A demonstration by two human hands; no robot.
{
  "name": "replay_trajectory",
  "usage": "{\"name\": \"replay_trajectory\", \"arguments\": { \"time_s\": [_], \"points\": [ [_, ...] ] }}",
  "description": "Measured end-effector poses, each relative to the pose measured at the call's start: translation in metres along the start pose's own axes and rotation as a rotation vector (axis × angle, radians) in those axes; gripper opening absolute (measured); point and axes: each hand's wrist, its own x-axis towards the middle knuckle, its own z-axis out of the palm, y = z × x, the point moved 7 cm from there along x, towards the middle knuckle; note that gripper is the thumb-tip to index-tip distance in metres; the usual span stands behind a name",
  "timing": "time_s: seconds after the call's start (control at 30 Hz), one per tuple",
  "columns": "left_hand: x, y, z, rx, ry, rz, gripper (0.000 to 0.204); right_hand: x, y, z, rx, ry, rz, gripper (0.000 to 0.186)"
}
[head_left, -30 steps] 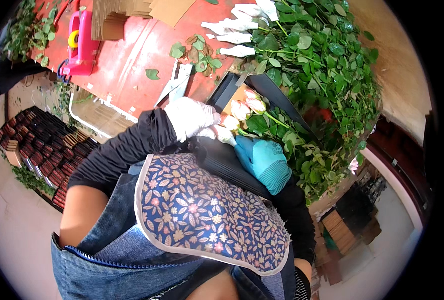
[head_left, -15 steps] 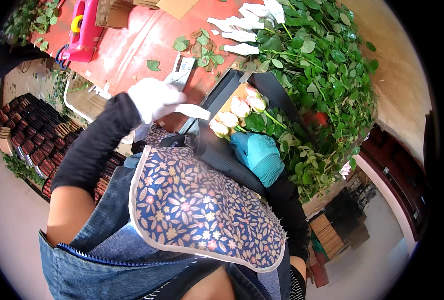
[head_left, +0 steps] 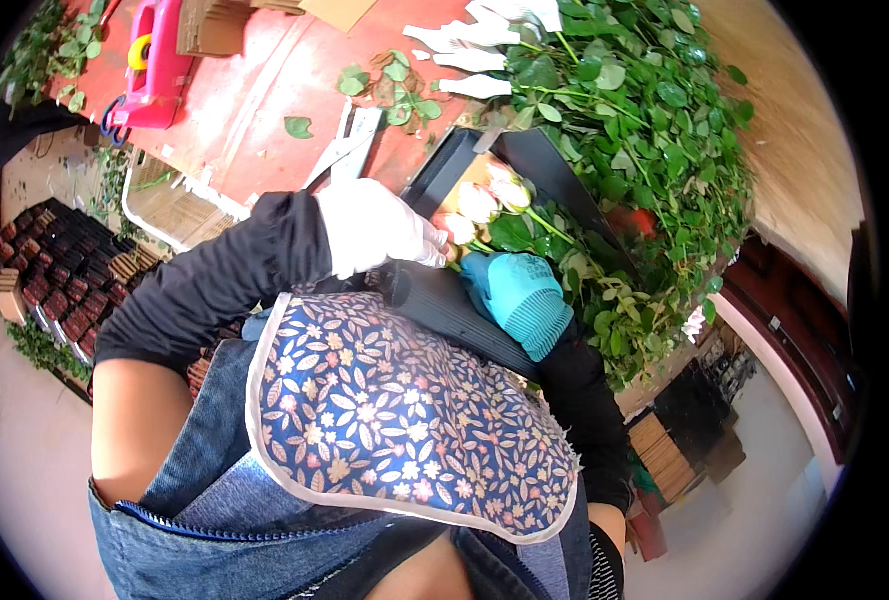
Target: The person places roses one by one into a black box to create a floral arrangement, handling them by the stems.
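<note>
And here you are at the near edge of the red desk (head_left: 254, 115), pink roses (head_left: 478, 203) lying heads together in the black trough (head_left: 559, 178), brown card (head_left: 472, 172) beneath them. Your white-gloved left hand (head_left: 382, 232) has its fingertips bunched right at the nearest bloom; clamped on it or merely touching, I can't tell. Your right hand (head_left: 517, 298), in teal, curls over the stems just near of the heads, its grip hidden underneath, so no call there either. Light touch now! Let the left fingertips guide that bloom from its base rather than squeeze the petals. Steady the stems with the right, and line the head up with its neighbours. Careful: petals could scuff on the trough's wall.
</note>
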Motion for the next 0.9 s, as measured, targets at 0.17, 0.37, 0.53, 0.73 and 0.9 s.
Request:
{"name": "replay_trajectory", "arguments": {
  "time_s": [0.17, 0.37, 0.53, 0.73, 0.9],
  "points": [
    [0.024, -0.021, 0.028, -0.073, -0.373, -0.258, 0.034, -0.014, -0.004, -0.021, 0.094, 0.184, -0.065, 0.019],
    [0.022, -0.012, 0.029, -0.007, -0.294, -0.172, 0.033, -0.016, 0.001, -0.038, -0.022, 0.368, 0.029, 0.019],
    [0.017, -0.024, 0.046, 0.016, -0.359, -0.120, 0.036, -0.003, -0.003, -0.017, -0.147, 0.309, -0.035, 0.018],
    [0.029, -0.010, 0.019, -0.243, 0.085, 0.148, 0.036, -0.009, 0.000, -0.016, -0.144, 0.343, -0.052, 0.024],
    [0.035, -0.005, 0.019, 0.016, 0.049, 0.139, 0.034, -0.025, 0.002, -0.042, -0.100, 0.473, -0.014, 0.023]
  ]
}}
